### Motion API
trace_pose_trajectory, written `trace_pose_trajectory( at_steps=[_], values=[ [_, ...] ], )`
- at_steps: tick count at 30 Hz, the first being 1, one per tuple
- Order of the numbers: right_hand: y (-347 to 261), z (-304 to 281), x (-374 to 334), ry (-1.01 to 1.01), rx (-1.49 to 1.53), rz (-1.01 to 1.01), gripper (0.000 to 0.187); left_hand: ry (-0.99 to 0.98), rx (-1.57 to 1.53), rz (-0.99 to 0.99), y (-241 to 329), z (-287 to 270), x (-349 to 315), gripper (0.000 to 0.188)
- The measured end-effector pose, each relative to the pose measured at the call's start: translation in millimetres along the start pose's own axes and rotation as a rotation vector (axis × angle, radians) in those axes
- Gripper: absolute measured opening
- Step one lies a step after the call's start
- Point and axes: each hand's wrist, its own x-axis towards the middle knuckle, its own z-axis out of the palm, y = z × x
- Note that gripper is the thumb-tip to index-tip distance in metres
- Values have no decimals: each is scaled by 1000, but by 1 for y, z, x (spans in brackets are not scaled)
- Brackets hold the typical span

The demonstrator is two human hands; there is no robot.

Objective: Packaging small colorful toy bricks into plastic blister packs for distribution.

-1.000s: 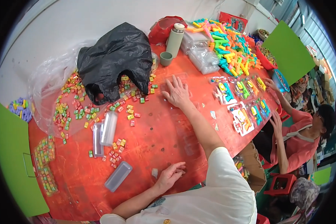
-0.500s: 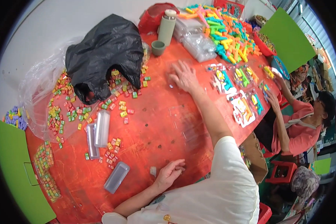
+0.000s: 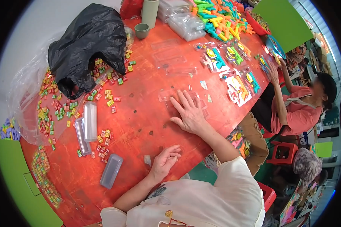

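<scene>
My right hand [image 3: 189, 115] lies spread on a clear plastic blister tray [image 3: 166, 95] on the red table, palm down, fingers apart. More clear trays [image 3: 169, 57] sit beyond it in a row, hard to make out against the red. My left hand [image 3: 165, 162] hovers or rests by the near table edge, fingers loosely bent and nothing seen in them. Close to its left is a small pale scrap [image 3: 147, 159]. Small paper pieces [image 3: 204, 84] lie just beyond my right hand.
Leftward are three clear boxes [image 3: 111, 171], small wrapped sweets [image 3: 104, 140] and a black bag [image 3: 89, 45]. A cup [image 3: 142, 31], a flask [image 3: 150, 13] and colourful toy guns [image 3: 219, 19] stand farther back. Filled blister packs [image 3: 236, 85] lie right, near a co-worker [image 3: 299, 109].
My right hand has come back from the far part of the table and now lies flat nearer me. The view has shifted, and the clear trays show more plainly. My left hand has barely moved.
</scene>
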Motion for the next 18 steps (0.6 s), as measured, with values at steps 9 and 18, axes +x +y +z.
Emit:
trace_pose_trajectory(
  at_steps=[9, 18],
  values=[
    [49, 7, 19, 93, -29, -15, 66, 7, 35, 38, -2, 2, -1, 41],
    [88, 7, 39, 79, -29, -122, 61, 27, 74, 35, -3, 5, -5, 38]
  ],
)
